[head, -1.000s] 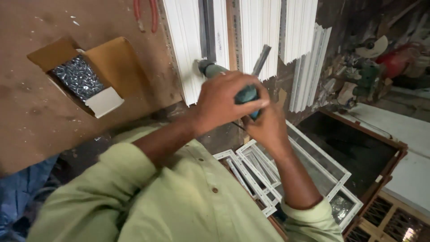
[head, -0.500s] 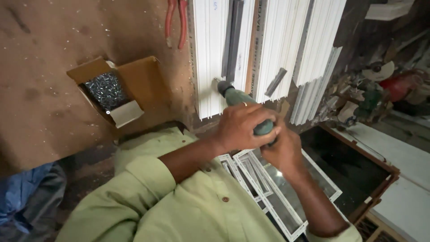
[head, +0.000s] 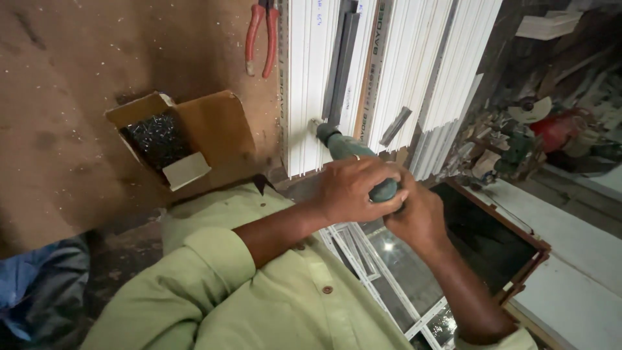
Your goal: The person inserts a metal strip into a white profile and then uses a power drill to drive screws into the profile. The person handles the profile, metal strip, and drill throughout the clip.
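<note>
Both my hands grip a green power drill (head: 350, 148). My left hand (head: 353, 191) wraps over the drill's body from above. Just behind it, my right hand (head: 418, 217) closes around the handle end. The drill's tip presses against the lower end of a white plastic profile (head: 304, 84), beside a dark metal strip (head: 340, 65) lying along it. More white profiles (head: 421, 71) lie side by side to the right.
An open cardboard box of dark screws (head: 159, 136) sits on the brown board (head: 65, 97) to the left. Red-handled pliers (head: 261, 35) lie above it. White window frames (head: 363, 259) and a brown-framed dark panel (head: 492, 240) lie under my arms. Clutter fills the right side.
My head has tilted, so the box and profiles sit lower in view. Both hands keep hold of the drill, whose tip stays at the white profile.
</note>
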Action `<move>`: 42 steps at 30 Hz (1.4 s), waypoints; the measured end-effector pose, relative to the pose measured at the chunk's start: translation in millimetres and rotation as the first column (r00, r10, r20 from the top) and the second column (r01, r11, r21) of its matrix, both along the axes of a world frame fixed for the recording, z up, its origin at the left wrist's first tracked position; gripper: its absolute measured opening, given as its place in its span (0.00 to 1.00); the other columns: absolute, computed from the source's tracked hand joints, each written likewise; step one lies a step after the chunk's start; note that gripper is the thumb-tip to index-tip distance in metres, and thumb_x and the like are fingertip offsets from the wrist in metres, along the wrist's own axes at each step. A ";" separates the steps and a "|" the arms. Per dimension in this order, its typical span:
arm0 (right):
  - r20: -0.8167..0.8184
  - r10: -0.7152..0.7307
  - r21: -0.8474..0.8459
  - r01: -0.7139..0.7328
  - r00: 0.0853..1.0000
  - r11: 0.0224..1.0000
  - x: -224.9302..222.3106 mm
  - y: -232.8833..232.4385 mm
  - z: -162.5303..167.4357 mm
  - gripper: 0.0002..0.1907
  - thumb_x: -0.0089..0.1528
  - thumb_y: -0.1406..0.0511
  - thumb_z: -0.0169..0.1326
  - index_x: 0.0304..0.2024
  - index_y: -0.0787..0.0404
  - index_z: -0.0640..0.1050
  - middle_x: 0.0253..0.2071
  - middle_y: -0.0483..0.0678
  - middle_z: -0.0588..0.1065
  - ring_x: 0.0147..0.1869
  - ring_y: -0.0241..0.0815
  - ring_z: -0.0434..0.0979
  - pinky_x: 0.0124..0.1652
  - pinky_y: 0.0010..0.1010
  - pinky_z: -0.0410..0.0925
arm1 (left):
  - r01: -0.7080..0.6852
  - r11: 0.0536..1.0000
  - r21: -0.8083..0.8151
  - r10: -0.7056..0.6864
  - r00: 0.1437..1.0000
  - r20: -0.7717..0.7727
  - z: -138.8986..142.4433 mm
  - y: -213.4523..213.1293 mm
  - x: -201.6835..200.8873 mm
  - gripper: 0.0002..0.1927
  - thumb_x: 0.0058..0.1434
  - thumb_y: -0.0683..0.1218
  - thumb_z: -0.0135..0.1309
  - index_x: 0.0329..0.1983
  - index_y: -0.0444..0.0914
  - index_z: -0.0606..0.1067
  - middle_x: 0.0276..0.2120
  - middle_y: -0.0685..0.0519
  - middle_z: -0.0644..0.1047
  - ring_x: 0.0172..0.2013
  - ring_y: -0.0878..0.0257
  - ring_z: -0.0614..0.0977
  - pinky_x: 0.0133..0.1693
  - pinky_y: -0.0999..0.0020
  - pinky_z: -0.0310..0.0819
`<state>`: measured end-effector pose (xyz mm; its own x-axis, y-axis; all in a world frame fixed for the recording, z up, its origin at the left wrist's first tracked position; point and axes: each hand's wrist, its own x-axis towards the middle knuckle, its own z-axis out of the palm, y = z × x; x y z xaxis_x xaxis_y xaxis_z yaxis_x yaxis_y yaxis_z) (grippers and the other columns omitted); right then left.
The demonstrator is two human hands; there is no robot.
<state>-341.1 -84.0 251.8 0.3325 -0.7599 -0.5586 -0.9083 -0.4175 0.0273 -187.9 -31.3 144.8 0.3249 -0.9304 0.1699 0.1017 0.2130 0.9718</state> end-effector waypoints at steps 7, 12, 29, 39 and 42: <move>0.010 0.071 0.017 -0.071 0.997 0.997 3.8 -10.5 2.9 0.36 0.49 0.67 0.64 0.61 0.56 0.72 0.43 0.58 0.79 0.47 0.61 0.80 0.42 0.48 0.73 | -0.093 0.995 -0.027 0.093 0.995 -0.027 -2.4 1.3 -4.9 0.16 0.61 0.54 0.66 0.43 0.41 0.77 0.37 0.51 0.82 0.37 0.56 0.86 0.38 0.63 0.81; -0.021 0.069 0.025 -0.068 0.997 0.997 1.3 -15.6 -1.2 0.38 0.47 0.68 0.64 0.62 0.54 0.72 0.42 0.57 0.80 0.47 0.61 0.80 0.43 0.48 0.73 | -0.062 0.997 0.034 0.063 0.998 -0.028 -3.7 0.6 -12.1 0.16 0.58 0.55 0.67 0.42 0.43 0.78 0.35 0.52 0.82 0.35 0.56 0.86 0.37 0.62 0.80; -0.125 0.809 -0.226 -0.810 0.575 0.541 21.0 -33.0 21.7 0.27 0.55 0.67 0.64 0.58 0.52 0.78 0.45 0.44 0.77 0.56 0.46 0.77 0.58 0.44 0.65 | 0.093 0.944 0.317 -0.018 0.972 -0.233 -76.3 76.9 -39.9 0.21 0.57 0.52 0.68 0.50 0.40 0.77 0.32 0.48 0.75 0.33 0.57 0.79 0.37 0.65 0.74; 0.242 0.503 -0.287 -0.434 0.830 0.854 -134.7 13.5 22.1 0.36 0.42 0.70 0.63 0.56 0.59 0.79 0.47 0.52 0.79 0.51 0.54 0.79 0.48 0.45 0.67 | -0.076 0.943 0.323 -0.093 0.874 0.477 -148.1 19.3 -30.9 0.14 0.61 0.50 0.64 0.46 0.41 0.76 0.37 0.46 0.80 0.39 0.46 0.81 0.41 0.49 0.74; 0.443 0.362 -0.312 -0.237 0.820 0.920 -211.4 38.3 8.0 0.37 0.42 0.70 0.64 0.57 0.59 0.79 0.51 0.54 0.79 0.55 0.55 0.80 0.52 0.44 0.69 | 0.024 0.956 0.292 -0.211 0.747 0.630 -145.0 -13.7 -64.9 0.21 0.54 0.50 0.66 0.47 0.40 0.74 0.38 0.47 0.80 0.41 0.44 0.81 0.40 0.47 0.73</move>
<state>-552.5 -45.6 259.8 0.7438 -0.6630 -0.0853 -0.6602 -0.7087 -0.2488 -252.8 -45.0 -0.3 0.1075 -0.9927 0.0553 -0.5643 -0.0151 0.8254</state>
